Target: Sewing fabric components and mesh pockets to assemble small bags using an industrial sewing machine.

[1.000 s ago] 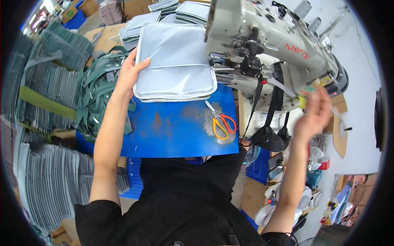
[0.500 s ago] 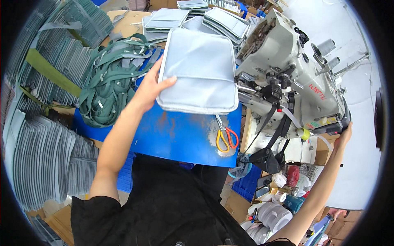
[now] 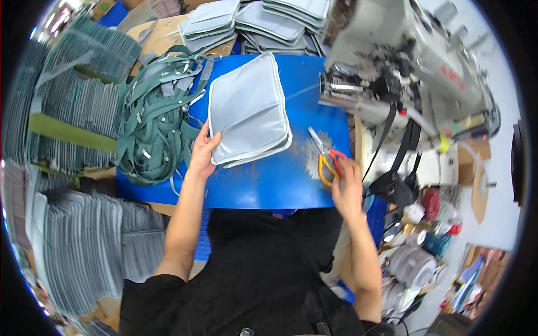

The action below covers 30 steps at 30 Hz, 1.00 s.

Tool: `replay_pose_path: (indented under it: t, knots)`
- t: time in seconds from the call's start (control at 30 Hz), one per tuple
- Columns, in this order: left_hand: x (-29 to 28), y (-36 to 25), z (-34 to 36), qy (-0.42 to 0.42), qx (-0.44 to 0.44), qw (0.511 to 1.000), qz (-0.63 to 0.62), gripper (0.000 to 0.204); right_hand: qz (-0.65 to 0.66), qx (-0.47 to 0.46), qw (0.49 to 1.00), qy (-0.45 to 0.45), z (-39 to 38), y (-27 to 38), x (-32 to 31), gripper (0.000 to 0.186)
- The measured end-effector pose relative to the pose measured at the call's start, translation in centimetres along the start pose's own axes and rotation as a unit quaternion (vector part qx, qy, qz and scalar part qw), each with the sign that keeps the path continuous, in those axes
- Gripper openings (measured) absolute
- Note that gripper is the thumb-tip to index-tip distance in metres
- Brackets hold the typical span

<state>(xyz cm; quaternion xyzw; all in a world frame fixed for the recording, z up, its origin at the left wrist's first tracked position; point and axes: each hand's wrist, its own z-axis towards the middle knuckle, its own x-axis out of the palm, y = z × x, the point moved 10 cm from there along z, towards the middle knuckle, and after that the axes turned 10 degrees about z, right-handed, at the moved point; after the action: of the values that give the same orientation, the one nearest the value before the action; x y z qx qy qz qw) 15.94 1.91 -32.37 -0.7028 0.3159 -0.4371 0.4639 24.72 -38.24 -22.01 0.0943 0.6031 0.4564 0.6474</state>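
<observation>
My left hand [image 3: 203, 152] is closed on the near left edge of a light grey padded fabric pouch [image 3: 249, 109], thumb on top. The pouch has pale bound edges and a seam across its middle, and is tilted above the blue tabletop [image 3: 235, 190]. A thin thread runs from its right side toward the sewing machine [image 3: 386, 84]. On the table at right lie scissors [image 3: 323, 150] with one yellow and one red handle, blades pointing away. My right hand [image 3: 348, 187], slightly blurred, is at these handles, fingers extended over the red one; no firm grip shows.
Green straps [image 3: 151, 123] lie heaped left of the pouch. Stacked grey pouches [image 3: 210, 22] sit at the far edge. Tall piles of grey panels [image 3: 78, 246] stand at left. A black pouch [image 3: 395, 187] hangs below the machine, near spools [image 3: 412, 266] and small supplies.
My right hand has left the machine's right end and come to the scissors. My left hand has drawn the pouch left, away from the needle area, and tilted it. The view has shifted.
</observation>
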Motion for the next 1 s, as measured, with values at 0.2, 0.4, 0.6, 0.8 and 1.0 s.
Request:
replay_pose_path:
  t: [0.2,0.4,0.6,0.8,1.0]
  knots:
    - [1.0,-0.5,-1.4,-0.011,-0.018,0.999,-0.041,0.069,-0.152,0.125,0.968,0.155,2.4,-4.9,3.5,0.086]
    - [1.4,-1.0,-1.9,0.000,-0.013,0.999,-0.043,0.066,0.463,0.284,0.815,0.202,-0.6,-4.7,7.2,0.092]
    - [1.2,-1.8,-1.8,-0.002,-0.017,0.999,-0.031,0.069,0.266,0.136,0.946,0.122,3.8,3.6,3.8,0.065]
    - [1.7,-2.6,-1.1,-0.007,-0.002,1.000,-0.018,0.071,0.317,0.089,0.935,0.130,7.2,4.6,4.8,0.065]
    - [2.2,-4.3,1.1,-0.019,0.024,0.999,-0.018,0.073,0.385,0.125,0.909,0.097,7.7,1.1,6.5,0.054]
